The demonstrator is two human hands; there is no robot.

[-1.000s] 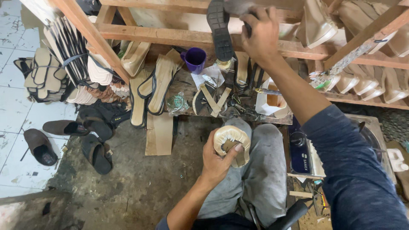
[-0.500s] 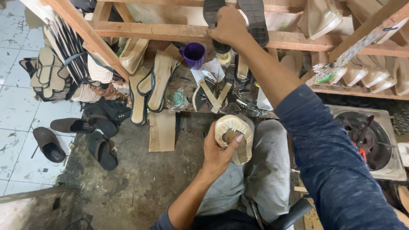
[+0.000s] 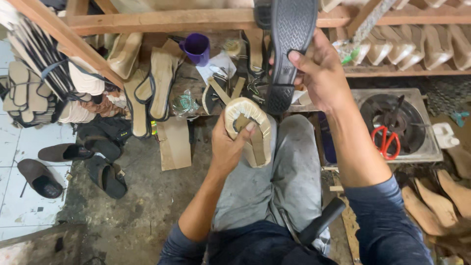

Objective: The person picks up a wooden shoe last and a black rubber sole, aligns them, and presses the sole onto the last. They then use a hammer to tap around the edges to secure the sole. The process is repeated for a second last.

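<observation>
- Holding a black rubber sole point(image 3: 289, 49) with the tread side toward the camera, the right hand point(image 3: 324, 73) has its grip closed on the right edge of the sole; the thumb lies across the tread near the narrow waist, and the fingers go behind it.
- The black rubber sole hangs upright in front of the wooden shelf rail point(image 3: 162, 19), its heel end pointing down toward the person's knee.
- The left hand point(image 3: 228, 147) has its grip closed on a tan upper on a last point(image 3: 250, 122), held bottom side up over the left thigh, with the thumb pressed on the middle strip.
- The two held things are near each other but do not touch; the heel of the sole is just above and to the right of the tan upper.
- Both legs in grey trousers point(image 3: 289, 172) stretch forward below the hands, over a dirty floor point(image 3: 147, 196).
- Behind the hands stands a low cluttered counter point(image 3: 191, 81) with a purple mug point(image 3: 197, 48) and flat tan insoles point(image 3: 161, 81) leaning there.
- At the right, red scissors point(image 3: 386, 142) lie on a gas burner point(image 3: 392, 122).
- Farther right, wooden lasts point(image 3: 436, 196) lie on the floor.
- At the left, dark sandals point(image 3: 103, 172) and brown slippers point(image 3: 41, 176) lie on the floor, and a bundle of soles point(image 3: 29, 93) hangs beside the slanted beam.
</observation>
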